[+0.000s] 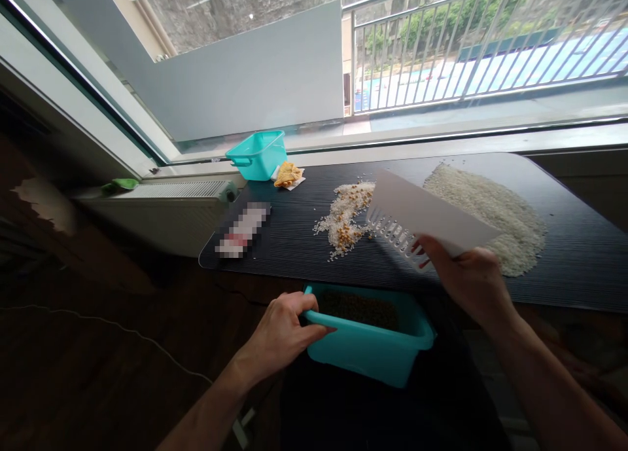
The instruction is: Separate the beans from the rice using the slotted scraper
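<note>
My left hand (289,320) grips the left rim of a teal plastic tub (363,353), which sits below the table's front edge and holds a dark brown grainy mass (360,307). Tilted above the tabletop, a white slotted scoop (422,209) is held by its edge in my right hand (471,274). Left of the scoop lies a small scattered heap of white grains mixed with yellow pieces (346,222), partly hidden by it. A wide pile of white, rice-like grains (510,222) spreads on the right, behind my right hand.
The dark table (289,248) stands against the window. At its back left are another teal basket (265,156) and a crumpled yellow cloth-like thing (288,175) on white paper. A blurred-out rectangular item (244,232) lies near the left end. A radiator (181,192) stands farther left.
</note>
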`<state>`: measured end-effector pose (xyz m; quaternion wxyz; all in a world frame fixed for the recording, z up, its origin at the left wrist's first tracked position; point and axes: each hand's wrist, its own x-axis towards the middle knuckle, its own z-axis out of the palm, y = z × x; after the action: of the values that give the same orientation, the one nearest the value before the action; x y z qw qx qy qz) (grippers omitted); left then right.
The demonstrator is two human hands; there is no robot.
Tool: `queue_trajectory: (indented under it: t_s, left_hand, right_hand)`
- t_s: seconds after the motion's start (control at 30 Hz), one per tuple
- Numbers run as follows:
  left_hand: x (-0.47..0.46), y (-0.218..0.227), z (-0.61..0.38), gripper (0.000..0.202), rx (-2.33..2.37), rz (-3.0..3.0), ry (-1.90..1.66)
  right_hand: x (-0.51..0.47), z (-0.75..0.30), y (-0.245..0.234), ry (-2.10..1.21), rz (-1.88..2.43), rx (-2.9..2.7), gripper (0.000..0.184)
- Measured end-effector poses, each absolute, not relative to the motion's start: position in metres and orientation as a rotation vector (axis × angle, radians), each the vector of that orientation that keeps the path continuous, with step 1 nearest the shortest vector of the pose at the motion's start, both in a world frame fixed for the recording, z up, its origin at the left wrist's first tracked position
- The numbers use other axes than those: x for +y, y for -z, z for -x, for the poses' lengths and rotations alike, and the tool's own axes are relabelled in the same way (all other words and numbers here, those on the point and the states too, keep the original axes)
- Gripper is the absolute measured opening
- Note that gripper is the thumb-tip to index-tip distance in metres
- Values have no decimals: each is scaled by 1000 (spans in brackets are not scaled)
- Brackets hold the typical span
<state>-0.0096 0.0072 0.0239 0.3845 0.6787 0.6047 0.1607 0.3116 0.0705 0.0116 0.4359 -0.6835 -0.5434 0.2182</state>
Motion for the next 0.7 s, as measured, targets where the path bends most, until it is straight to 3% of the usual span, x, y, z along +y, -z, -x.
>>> queue_trajectory:
  t_s: [0.27,0.53,0.7]
  left_hand:
    - [7,-25,9,30,1539,-1714,-407]
    - [8,-25,6,37,1511,-1716,-448]
    - [9,-27,7,39,1505,-1714,-445]
  right_hand:
    - [73,-336,-9,-443,1807,-1215,39]
    - [68,-362,-37,-414,1824,-1130,30]
    - [67,-342,-29,-601,1641,-1411,56]
